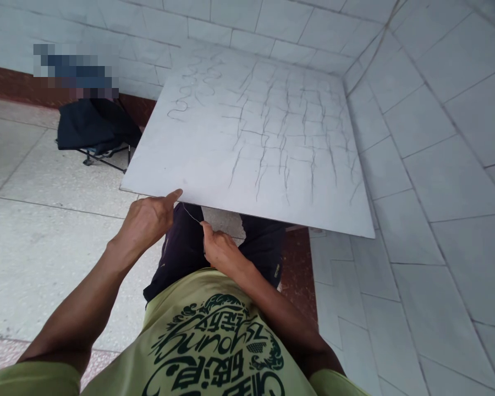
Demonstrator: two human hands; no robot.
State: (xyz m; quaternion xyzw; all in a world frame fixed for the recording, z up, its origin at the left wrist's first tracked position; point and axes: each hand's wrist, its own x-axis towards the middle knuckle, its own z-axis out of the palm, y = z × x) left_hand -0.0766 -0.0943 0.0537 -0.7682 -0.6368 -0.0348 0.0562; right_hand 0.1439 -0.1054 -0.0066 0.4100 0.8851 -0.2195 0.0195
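Observation:
A thin, pale wire (192,213) hangs in a slight curve between my two hands, just below the front edge of a white board (181,159). My left hand (152,215) is closed at that edge, its fingertip over the board's surface and the wire's upper end close beneath it. Lower and to the right, my right hand (220,246) pinches the wire's other end between thumb and finger. Thin wavy strands (284,132) cross in a rough grid on the board. Curlier strands (181,107) lie at its far left.
The board's far side meets a white tiled wall (235,22), with another tiled wall (421,165) along its right. A low folding stool (107,159) with dark cloth (93,126) on it stands on the floor at left. A cable (373,52) runs down the corner.

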